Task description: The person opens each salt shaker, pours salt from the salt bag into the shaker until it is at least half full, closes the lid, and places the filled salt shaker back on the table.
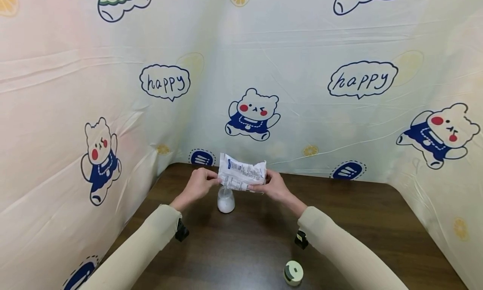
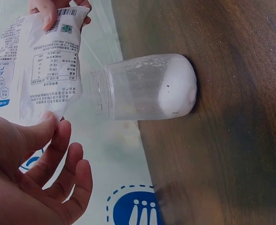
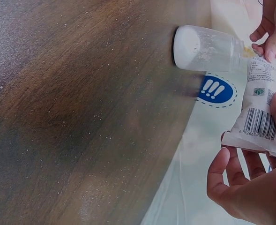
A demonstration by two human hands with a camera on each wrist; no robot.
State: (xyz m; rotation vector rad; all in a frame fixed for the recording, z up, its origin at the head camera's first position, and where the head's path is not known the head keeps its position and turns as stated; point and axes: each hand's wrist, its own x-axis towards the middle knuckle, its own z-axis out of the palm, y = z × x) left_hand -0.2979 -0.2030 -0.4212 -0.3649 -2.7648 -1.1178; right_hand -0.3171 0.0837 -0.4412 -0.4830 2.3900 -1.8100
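A white printed plastic packet (image 1: 243, 172) is held between both hands over the back of the table, lying nearly level with a slight tilt. My left hand (image 1: 198, 184) pinches its lower left corner between thumb and forefinger, the other fingers loosely bent. The far end is gripped by my right hand (image 1: 278, 189), thumb on the near face and fingers behind. Directly under the pinched corner stands an upright clear jar (image 2: 138, 89), lidless, with white powder (image 2: 177, 89) at the bottom and specks on its wall. Whether the corner touches the jar's rim cannot be told.
A round pale green lid (image 1: 293, 273) lies near the front of the dark wooden table (image 1: 241, 244). Fine white specks dot the tabletop in the right wrist view. A printed cloth (image 1: 298, 113) hangs behind the table and along both sides.
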